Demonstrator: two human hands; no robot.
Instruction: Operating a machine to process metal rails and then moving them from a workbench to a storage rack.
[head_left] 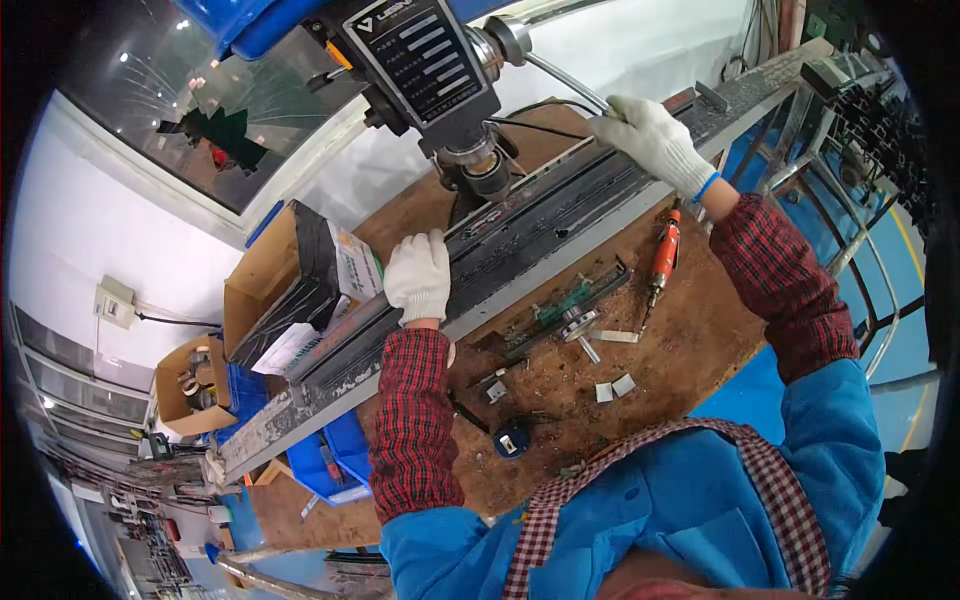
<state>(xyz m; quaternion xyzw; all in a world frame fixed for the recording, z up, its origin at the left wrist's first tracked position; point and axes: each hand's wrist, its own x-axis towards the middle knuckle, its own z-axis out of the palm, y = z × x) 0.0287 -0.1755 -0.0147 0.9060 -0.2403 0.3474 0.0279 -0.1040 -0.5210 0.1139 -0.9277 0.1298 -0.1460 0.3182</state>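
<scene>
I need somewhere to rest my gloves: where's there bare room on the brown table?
Best is the table's right side, between the orange tool and the curved edge. A smaller, crumb-speckled patch separates two small plates from the round blue object. It's crowded alongside the long beam.

Rail [600, 205] slants across bench [715, 330], drill press [425, 70] behind it. Left hand [418, 277] on rail, left of press; right hand [650, 143] at lever [565, 82] end, right of it. Before rail: power driver [664, 258] right, tape measure [511, 440] left, small plates [623, 385] between, bin [350, 447] far left.
</scene>
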